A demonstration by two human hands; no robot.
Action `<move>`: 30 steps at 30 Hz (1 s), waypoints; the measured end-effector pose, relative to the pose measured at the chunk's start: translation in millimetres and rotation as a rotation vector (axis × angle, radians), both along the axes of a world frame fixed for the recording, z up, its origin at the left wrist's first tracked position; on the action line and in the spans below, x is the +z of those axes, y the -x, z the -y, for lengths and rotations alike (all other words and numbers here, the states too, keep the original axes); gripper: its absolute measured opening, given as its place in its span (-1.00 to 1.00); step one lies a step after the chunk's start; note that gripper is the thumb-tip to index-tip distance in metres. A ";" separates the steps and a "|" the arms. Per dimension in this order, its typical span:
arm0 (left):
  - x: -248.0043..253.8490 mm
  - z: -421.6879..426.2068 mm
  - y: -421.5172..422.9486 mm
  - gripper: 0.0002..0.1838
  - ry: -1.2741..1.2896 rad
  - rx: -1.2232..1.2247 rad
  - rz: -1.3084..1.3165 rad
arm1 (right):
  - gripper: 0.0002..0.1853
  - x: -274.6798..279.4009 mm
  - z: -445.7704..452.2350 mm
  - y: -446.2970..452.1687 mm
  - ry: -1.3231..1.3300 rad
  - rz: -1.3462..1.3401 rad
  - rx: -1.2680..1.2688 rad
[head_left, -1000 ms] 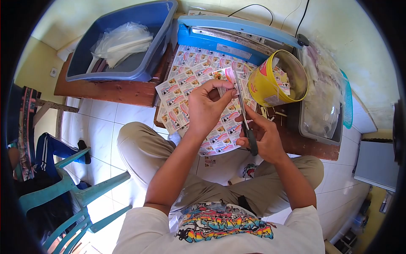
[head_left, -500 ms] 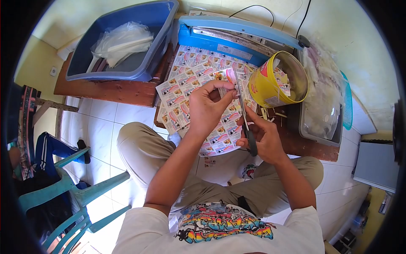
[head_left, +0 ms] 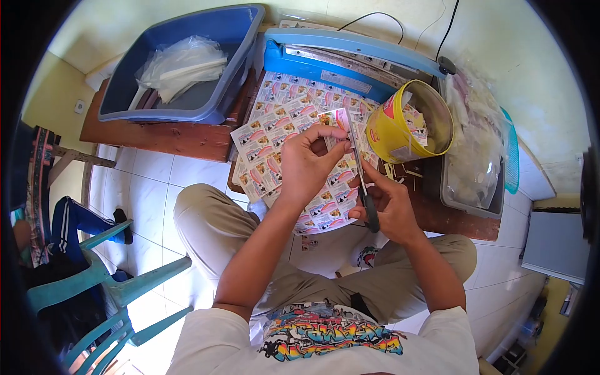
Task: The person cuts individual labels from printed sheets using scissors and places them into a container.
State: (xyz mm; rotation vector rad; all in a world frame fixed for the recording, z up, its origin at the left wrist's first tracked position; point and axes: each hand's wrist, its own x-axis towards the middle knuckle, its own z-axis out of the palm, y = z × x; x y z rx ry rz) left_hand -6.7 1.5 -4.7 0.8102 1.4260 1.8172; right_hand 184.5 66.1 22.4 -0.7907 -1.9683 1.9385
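My left hand point(head_left: 312, 159) pinches a small printed label point(head_left: 334, 117) between thumb and fingertips. My right hand point(head_left: 389, 206) is closed round the black handle of a pair of scissors point(head_left: 370, 209). The blades point away from me and run along the label's right edge, close to my left fingertips. Whether the blades are fully closed is hard to make out. Beneath both hands lie printed label sheets point(head_left: 265, 147), overlapping on the bench. A yellow bucket point(head_left: 390, 134) stands tilted just right of the scissors, with cut label pieces point(head_left: 415, 125) at its mouth.
A blue paper cutter point(head_left: 325, 75) stands at the back of the wooden bench point(head_left: 169, 139). To the left is a blue tub point(head_left: 212, 112) holding clear plastic bags point(head_left: 181, 65). A grey tray point(head_left: 472, 203) with plastic bags sits at right. A green chair point(head_left: 150, 275) is at lower left.
The view has shifted slightly, with the bucket and bench things a little lower. My hands, the label and the scissors keep nearly the same pose.
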 end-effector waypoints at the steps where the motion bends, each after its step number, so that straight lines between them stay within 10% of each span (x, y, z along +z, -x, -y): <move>1: -1.1 0.0 -0.2 -0.82 0.017 0.000 -0.021 | 0.03 -0.3 -0.5 0.0 0.000 0.000 -0.001; 30: -0.8 -0.7 -1.3 -0.81 0.013 -0.036 0.073 | 0.09 -1.3 -1.1 0.3 0.061 0.018 -0.002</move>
